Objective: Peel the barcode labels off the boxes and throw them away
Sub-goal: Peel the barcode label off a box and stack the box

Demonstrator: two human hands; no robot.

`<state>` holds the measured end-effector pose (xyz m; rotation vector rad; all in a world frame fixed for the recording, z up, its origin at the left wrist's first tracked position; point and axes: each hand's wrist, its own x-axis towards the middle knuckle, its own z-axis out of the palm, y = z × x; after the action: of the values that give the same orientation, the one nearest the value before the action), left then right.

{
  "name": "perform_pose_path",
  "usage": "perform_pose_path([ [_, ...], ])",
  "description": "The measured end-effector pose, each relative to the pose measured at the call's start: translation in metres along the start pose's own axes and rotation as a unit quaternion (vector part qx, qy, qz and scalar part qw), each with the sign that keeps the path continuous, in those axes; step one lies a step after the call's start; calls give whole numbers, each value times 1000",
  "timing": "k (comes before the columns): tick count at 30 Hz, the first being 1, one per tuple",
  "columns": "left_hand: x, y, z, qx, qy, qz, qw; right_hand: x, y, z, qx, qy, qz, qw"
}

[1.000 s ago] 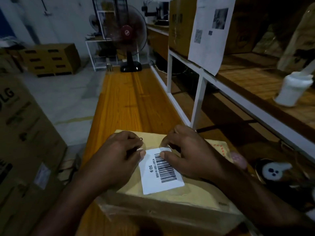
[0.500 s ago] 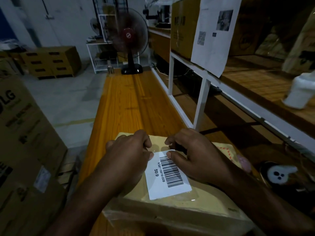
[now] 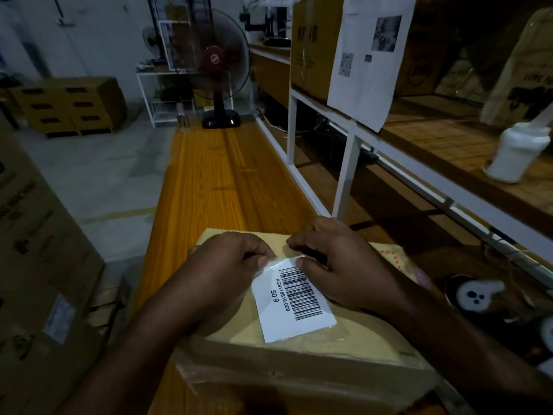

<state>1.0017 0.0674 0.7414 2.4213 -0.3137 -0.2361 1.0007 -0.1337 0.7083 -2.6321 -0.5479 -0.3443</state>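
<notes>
At far left a stack of big cardboard cartons [image 3: 39,265] stands on the floor beside the orange wooden tabletop [image 3: 221,181]. On the near end of that tabletop lies a tan box [image 3: 314,354], and the left hand [image 3: 221,277] rests on its top with fingers [image 3: 257,259] curled narrow, thumb and forefinger pinching the lifted far-left corner of the white barcode label [image 3: 294,301] — the rest of the label lies flat on the box top. The right hand [image 3: 341,265] presses down just right of it, fingers bent and holding nothing, thumb tip on the label's far edge — and further right, a white bottle [image 3: 514,151] stands on the shelf [image 3: 449,151].
</notes>
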Motion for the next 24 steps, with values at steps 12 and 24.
perform_pose_path([
  [12, 0, -10, -2, -65, 19, 35, 997, 1, 0, -3, 35, -1, -40, 999],
  [24, -1, 7, -1, 27, -3, 45, 999, -1, -2, -5, 59, 12, -80, 995],
])
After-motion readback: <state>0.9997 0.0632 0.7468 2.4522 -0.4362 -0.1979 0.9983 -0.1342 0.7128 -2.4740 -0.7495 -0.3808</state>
